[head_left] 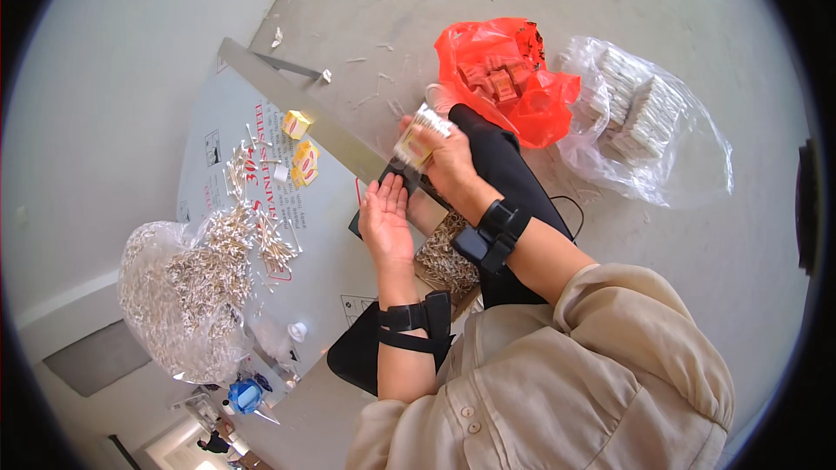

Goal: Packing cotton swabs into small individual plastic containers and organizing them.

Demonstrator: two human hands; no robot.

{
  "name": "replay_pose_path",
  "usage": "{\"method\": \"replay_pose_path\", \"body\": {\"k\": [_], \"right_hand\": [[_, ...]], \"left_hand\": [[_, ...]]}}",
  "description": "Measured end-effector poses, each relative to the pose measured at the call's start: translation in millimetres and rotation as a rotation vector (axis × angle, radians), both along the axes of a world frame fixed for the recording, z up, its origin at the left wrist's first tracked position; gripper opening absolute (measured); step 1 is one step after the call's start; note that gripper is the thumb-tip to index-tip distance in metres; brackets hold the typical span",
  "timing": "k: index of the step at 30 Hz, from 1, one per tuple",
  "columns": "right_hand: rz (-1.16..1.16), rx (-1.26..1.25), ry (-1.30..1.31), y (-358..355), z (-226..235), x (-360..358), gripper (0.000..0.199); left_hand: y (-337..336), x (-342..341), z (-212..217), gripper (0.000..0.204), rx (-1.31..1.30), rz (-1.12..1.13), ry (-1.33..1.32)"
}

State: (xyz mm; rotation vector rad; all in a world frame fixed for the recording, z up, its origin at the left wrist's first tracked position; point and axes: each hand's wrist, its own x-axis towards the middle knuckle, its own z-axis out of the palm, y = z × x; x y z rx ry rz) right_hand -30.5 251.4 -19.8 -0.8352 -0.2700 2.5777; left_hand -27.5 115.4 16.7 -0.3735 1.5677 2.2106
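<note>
My right hand grips a small yellow-and-white pack of cotton swabs, with white swab tips showing along its upper end. Just below the pack, my left hand lies palm up with its fingers stretched out and nothing resting in it. A dark object sits between the left fingertips and the pack; its kind is unclear. Under my right forearm, a box full of loose cotton swabs is partly hidden. Two yellow packets stand on the metal-topped table to the left.
Loose swabs spill from a big clear bag on the table. On the floor to the right are a red plastic bag holding small red packs and a clear bag of white bundles. Swabs litter the floor.
</note>
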Motion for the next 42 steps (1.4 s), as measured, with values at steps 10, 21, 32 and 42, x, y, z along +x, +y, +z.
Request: {"method": "replay_pose_path", "body": {"k": [10,21,32,42], "right_hand": [[0.375,-0.245,-0.091,7,40,30,0.016],[0.793,-0.320,-0.252,-93,27,55,0.020],[1.220,0.739,-0.366,-59,72,70,0.048],[0.914,1.189,-0.174,-70,66,67,0.018]], "left_hand": [[-12,22,40,0.046,-0.427,-0.275,0.719],[-95,44,52,0.023,-0.562,-0.443,0.654],[-105,40,30,0.014,-0.272,-0.192,0.285],[-100,23,26,0.017,-0.119,-0.216,0.029]]}}
